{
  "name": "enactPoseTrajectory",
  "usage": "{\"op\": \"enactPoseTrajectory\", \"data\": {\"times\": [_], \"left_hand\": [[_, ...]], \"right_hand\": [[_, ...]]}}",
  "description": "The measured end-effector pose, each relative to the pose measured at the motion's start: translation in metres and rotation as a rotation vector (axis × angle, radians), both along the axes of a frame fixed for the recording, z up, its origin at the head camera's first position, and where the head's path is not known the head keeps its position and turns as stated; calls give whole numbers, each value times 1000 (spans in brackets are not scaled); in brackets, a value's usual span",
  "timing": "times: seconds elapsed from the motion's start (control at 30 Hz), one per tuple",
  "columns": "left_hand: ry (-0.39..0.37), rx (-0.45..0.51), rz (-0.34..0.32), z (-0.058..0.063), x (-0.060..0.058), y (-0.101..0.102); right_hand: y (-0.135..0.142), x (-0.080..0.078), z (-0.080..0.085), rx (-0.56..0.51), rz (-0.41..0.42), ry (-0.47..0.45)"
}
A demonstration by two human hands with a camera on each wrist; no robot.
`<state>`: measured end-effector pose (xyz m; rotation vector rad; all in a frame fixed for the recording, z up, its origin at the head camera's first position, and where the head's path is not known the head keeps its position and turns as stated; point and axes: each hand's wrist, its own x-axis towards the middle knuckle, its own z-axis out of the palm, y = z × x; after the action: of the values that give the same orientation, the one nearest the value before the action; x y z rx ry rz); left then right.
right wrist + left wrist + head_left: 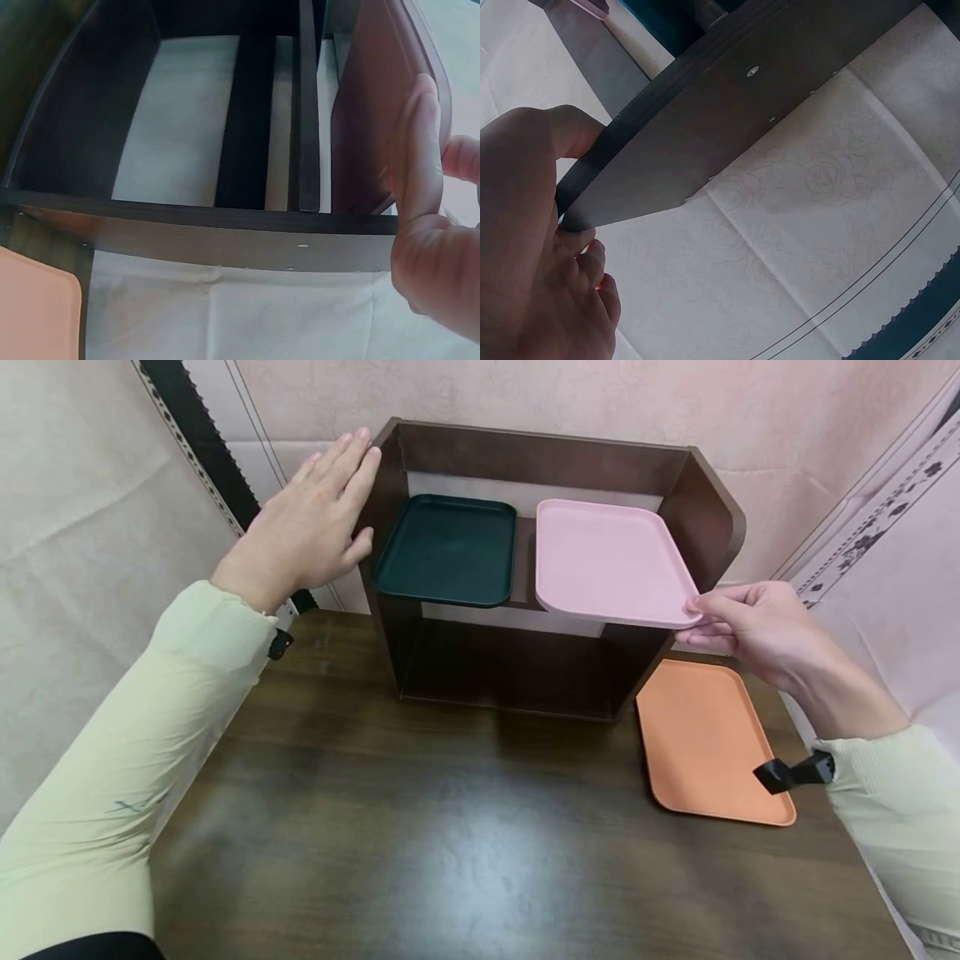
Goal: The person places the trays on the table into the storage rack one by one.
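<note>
"Spreading below the left grip [307,518] and the right grip [765,627] is the dark, glossy counter [315,843]. What's the biggest thing on it?"

"The brown shelf unit [540,443], upright between the two grips. The left one is not clenched: its fingers lie extended against the unit's side panel [386,481], near the top."

"And the pink tray [615,560]?"

"Just left of the right grip, which pinches its near right corner between thumb and fingers. It's over the right part of the unit's board [527,552], its near edge jutting past the front. I can't tell how much of its underside touches the board."

"The orange tray [705,735]?"

"Flat on the counter, below the right grip and beside the unit."

"That leaves the dark green tray [450,552]."

"On the board, to the right of the left grip and well apart from the right one."

"Anything smaller?"

"A little black device [795,772] at the wrist, just behind the right grip."
</note>
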<state>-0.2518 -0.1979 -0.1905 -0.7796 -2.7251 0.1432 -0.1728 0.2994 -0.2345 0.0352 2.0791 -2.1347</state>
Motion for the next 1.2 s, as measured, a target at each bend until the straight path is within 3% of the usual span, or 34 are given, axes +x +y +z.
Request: {"op": "enactPoseTrajectory", "data": {"times": [0.6,0.87,1.2], "left_hand": [[-3,8,-19,0,-1,-1],[-16,-7,15,1,0,0],[-11,2,19,0,0,3]], "right_hand": [[-4,-14,0,8,-72,14],[-6,-15,-3,-5,-72,-17],[-5,-11,-12,-124,-110,-69]]}}
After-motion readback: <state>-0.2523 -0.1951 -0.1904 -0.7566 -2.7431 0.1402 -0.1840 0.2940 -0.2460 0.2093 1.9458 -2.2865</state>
